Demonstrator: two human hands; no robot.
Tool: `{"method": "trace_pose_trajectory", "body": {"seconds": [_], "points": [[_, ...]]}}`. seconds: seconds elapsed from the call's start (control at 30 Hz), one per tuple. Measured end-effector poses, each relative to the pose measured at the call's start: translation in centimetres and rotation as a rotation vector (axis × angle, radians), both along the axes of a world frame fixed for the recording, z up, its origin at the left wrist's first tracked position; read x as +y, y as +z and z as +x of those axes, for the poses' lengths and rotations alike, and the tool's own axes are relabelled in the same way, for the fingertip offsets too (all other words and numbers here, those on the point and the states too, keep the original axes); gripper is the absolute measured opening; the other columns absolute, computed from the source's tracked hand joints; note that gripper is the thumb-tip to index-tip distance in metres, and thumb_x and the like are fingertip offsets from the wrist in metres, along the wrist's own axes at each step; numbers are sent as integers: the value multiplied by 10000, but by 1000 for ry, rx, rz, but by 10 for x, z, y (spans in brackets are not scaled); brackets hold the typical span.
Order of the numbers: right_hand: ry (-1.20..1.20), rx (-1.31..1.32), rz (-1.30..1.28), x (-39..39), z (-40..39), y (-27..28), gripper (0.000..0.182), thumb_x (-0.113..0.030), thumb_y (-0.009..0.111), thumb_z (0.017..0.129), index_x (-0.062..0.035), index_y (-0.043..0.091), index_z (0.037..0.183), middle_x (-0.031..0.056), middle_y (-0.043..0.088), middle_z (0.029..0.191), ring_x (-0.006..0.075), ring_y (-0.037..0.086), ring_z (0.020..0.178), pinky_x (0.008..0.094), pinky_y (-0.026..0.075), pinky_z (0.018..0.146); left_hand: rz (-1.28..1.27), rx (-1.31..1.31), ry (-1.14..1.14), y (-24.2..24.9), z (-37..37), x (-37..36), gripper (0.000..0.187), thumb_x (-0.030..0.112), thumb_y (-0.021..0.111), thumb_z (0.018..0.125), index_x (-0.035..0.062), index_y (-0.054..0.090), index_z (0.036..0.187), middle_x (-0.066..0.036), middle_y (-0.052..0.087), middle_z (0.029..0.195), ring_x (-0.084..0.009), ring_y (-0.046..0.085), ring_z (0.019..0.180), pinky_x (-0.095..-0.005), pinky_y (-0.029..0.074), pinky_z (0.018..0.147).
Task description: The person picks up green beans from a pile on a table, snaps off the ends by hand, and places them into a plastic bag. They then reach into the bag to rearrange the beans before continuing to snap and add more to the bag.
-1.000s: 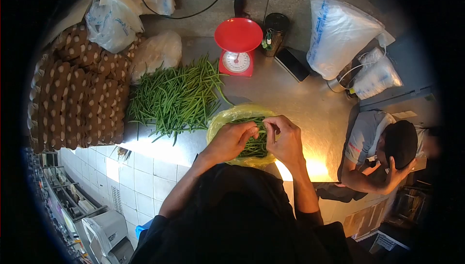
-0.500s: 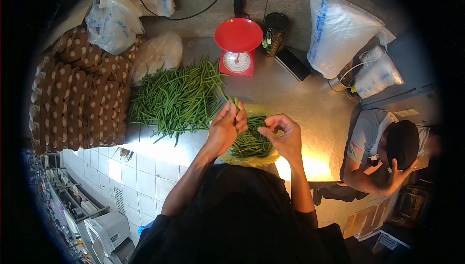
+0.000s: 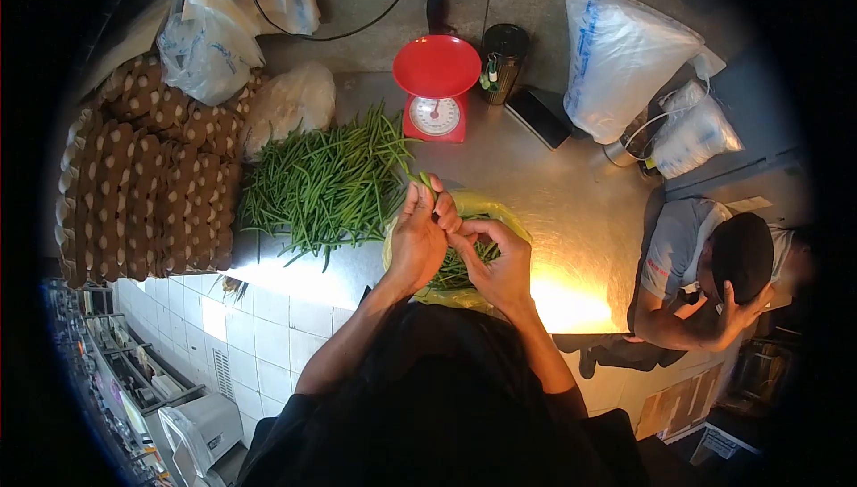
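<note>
Green beans (image 3: 426,182) poke out from the top of my left hand (image 3: 424,237), whose fingers are closed around them. My right hand (image 3: 498,264) is pinched, its fingertips meeting the left fingers; what lies between them is hidden. Both hands are above a yellow plastic bag (image 3: 513,222), opened out, with cut green beans (image 3: 453,271) inside, partly covered by the hands. To the left, a large heap of long green beans (image 3: 326,185) lies on the metal table (image 3: 580,210).
A red kitchen scale (image 3: 436,116) stands behind the beans, beside a dark tumbler (image 3: 506,54) and a phone (image 3: 537,118). Stacked egg trays (image 3: 147,192) fill the left end. Plastic bags (image 3: 620,63) hang at the right. A person in a grey shirt (image 3: 674,241) sits at the right edge.
My right hand has moved left from above the bag to meet my left hand. The left hand still grips beans and has shifted slightly. More of the yellow bag's rim shows.
</note>
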State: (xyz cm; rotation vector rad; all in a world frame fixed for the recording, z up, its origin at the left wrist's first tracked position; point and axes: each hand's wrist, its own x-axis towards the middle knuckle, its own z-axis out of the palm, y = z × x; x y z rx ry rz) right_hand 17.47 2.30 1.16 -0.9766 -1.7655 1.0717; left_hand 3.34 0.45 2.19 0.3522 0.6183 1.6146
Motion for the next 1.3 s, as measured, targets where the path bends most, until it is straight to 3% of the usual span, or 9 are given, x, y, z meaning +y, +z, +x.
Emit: {"method": "trace_pose_trajectory", "body": {"seconds": [0.13,0.2,0.33,0.53,0.77,0.83,0.97,1.13,1.3], "points": [[5,-29,-104,1,1,-11,177,-76,742,921,7,665,1058,82,721,925,135,661,747,287,533,763,34,-114,114,-9,-11,3,179,353,449,1091,183,497,1123,46,375,808,-87,323,696,-257,309,672],[1,609,-551,1,-3,-11,208,-4,695,923,0,631,1121,109,707,912,141,659,770,284,541,747,33,-164,169,-10,-19,3,184,357,452,1090,184,505,1120,52,360,787,-80,302,669,-248,297,644],[139,495,-617,-1,6,-21,274,31,656,936,1,586,1198,101,698,934,153,667,798,281,550,779,19,-290,259,-5,-27,3,196,378,450,1087,194,517,1079,68,327,738,-68,240,607,-235,245,579],[222,29,-225,-8,-2,9,247,27,692,912,3,688,1157,81,669,936,135,613,839,285,507,772,13,-193,331,-1,-22,1,208,378,446,1087,190,507,1025,69,307,714,-72,203,568,-241,213,531],[157,16,-124,-3,-12,5,198,-24,774,860,12,714,1046,95,671,948,164,630,860,302,512,810,22,-326,340,-4,-18,1,216,359,473,1076,156,518,1018,53,330,713,-80,232,563,-248,233,521],[75,52,133,-1,-15,1,189,-41,789,839,-23,712,1011,111,696,891,226,673,808,349,529,740,8,-424,325,-10,-21,0,219,347,476,1074,141,522,1016,46,338,714,-86,240,565,-252,239,521],[71,68,3,-11,-17,-5,176,-25,779,841,-31,705,1001,118,699,910,262,678,841,359,533,744,-54,-632,362,-15,-19,2,222,314,476,1072,108,534,1011,28,353,710,-101,266,571,-258,250,525],[-55,-76,243,-12,-20,-10,130,25,712,884,-3,687,1009,137,708,937,256,685,852,342,543,748,-112,-573,409,-14,-17,4,209,322,458,1081,151,520,979,57,336,693,-87,249,559,-245,237,514],[111,-20,85,-6,-13,-9,104,38,652,924,-2,654,1020,109,663,908,213,652,836,320,517,752,-200,-473,359,-11,-20,1,205,331,460,1082,162,528,987,65,333,694,-80,232,541,-242,216,496]]}}
